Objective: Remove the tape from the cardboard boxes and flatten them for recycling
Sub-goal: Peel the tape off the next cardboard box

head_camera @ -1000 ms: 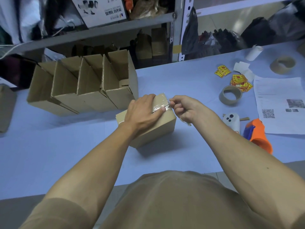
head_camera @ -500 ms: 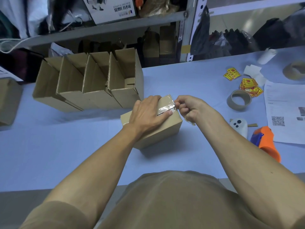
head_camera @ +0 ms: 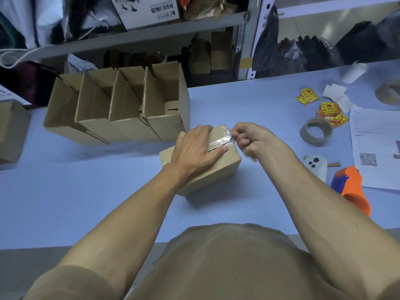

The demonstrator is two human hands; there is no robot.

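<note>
1. Pale blue worktop [head_camera: 86, 202] carries a small closed brown cardboard box [head_camera: 216, 169] at its centre.
2. Left hand [head_camera: 194, 148] presses flat on the box top, fingers straight.
3. Right hand [head_camera: 249, 137] fingers pinch the clear shiny tape strip [head_camera: 218, 140] at the box's right edge.

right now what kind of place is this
Probably a small packing or shipping workroom: open cardboard boxes lined up on the table, tape rolls and stickers nearby, stocked shelves behind.

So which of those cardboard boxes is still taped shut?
The small box under the left hand, nearest the person. Clear tape runs over its closed top, pinched by the right hand. The four boxes behind stand open.
</note>
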